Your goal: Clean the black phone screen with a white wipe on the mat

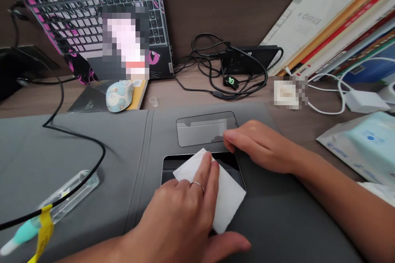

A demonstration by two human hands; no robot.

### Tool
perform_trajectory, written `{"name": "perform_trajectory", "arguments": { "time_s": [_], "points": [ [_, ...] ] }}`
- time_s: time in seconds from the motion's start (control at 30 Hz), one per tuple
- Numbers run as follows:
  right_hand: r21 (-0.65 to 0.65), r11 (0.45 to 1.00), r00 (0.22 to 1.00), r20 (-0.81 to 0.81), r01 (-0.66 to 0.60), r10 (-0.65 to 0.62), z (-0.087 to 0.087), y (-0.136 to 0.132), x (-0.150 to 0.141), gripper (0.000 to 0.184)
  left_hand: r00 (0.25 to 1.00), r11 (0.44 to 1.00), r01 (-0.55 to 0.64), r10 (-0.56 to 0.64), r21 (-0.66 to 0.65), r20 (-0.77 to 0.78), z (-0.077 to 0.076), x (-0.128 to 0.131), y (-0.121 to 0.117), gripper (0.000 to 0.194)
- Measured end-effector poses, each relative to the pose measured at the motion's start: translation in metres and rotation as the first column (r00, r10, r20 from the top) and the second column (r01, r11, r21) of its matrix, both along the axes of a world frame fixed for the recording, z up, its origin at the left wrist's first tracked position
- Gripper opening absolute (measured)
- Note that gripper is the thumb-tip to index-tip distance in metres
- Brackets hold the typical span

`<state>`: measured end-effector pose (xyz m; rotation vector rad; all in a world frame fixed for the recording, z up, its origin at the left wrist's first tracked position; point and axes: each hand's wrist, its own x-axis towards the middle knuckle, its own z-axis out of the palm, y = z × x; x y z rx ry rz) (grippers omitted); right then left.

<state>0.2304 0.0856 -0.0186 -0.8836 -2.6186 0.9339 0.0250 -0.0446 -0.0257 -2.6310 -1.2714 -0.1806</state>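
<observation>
Shows, at the near middle of the scene, a phone (pixel 230 162), face up and flat on a gray mat (pixel 120 181), with dark screen partly covered. Over the screen: a white wipe (pixel 230 197), turned at an angle, with one corner reaching past the right edge of the phone.

On the wipe: the left hand (pixel 182 209), with a ring on one finger. Presses down with two fingers extended; thumb spread to the right, fingers not closed around anything. Just beyond the phone, to the right: the right hand (pixel 262 146), with fingers curled inward, at the right end of a clear panel with a black border (pixel 197 131). Cannot tell whether these fingers grip the panel. Panel flat on the mat, just beyond the phone.

On the left part of the mat: a clear plastic container with a teal end (pixel 66 193), crossed by a black cable (pixel 103 152) bearing a yellow tag (pixel 45 230).

Beyond the mat, on the worktop (pixel 182 90): at far left, a laptop (pixel 157 20) and a patterned mouse (pixel 119 96); at far middle, tangled black cords (pixel 212 86) beside a black adapter (pixel 256 57); at far right, leaning books (pixel 333 41). At right: a pale blue pack (pixel 367 144).
</observation>
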Motion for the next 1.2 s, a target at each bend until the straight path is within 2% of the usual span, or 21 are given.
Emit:
{"name": "perform_trajectory", "arguments": {
  "time_s": [0.23,0.37,0.47,0.7,0.83,0.93,1.1,1.2],
  "points": [
    [0.023,1.0,1.0,-0.015,0.001,-0.001,-0.001,-0.001,0.0,0.058,0.989,0.987,0.122,-0.13,-0.107,-0.07,-0.002,-0.001,-0.003,0.08],
    [0.014,1.0,1.0,-0.027,-0.002,0.003,-0.002,0.0,0.001,0.06,0.963,0.971,0.232,-0.237,-0.052,-0.129,-0.006,-0.005,-0.007,0.078],
    [0.01,1.0,1.0,-0.018,0.002,-0.002,-0.003,0.0,0.002,0.06,0.948,0.964,0.266,-0.261,0.006,-0.183,-0.005,-0.006,-0.012,0.077],
    [0.025,0.999,0.999,-0.04,-0.02,0.021,-0.003,0.001,0.0,0.056,0.957,0.966,0.253,-0.241,0.054,-0.161,-0.007,-0.005,-0.019,0.077],
    [0.032,0.999,0.999,-0.044,-0.014,0.015,-0.003,0.0,0.0,0.054,0.983,0.982,0.182,-0.18,0.048,-0.049,-0.005,-0.001,-0.009,0.091],
    [0.048,0.999,0.999,-0.043,-0.012,0.014,-0.003,0.0,0.001,0.053,0.989,0.989,0.146,-0.145,0.025,-0.021,-0.001,0.001,-0.002,0.096],
    [0.039,0.999,1.0,-0.011,-0.01,0.01,-0.002,-0.001,0.001,0.055,0.971,0.971,0.238,-0.238,0.018,-0.024,0.0,0.002,-0.001,0.089],
    [0.02,1.0,1.0,-0.002,0.004,-0.004,-0.002,-0.001,0.0,0.057,0.969,0.963,0.245,-0.247,0.109,0.0,-0.009,0.004,-0.01,0.079]
  ]
}}
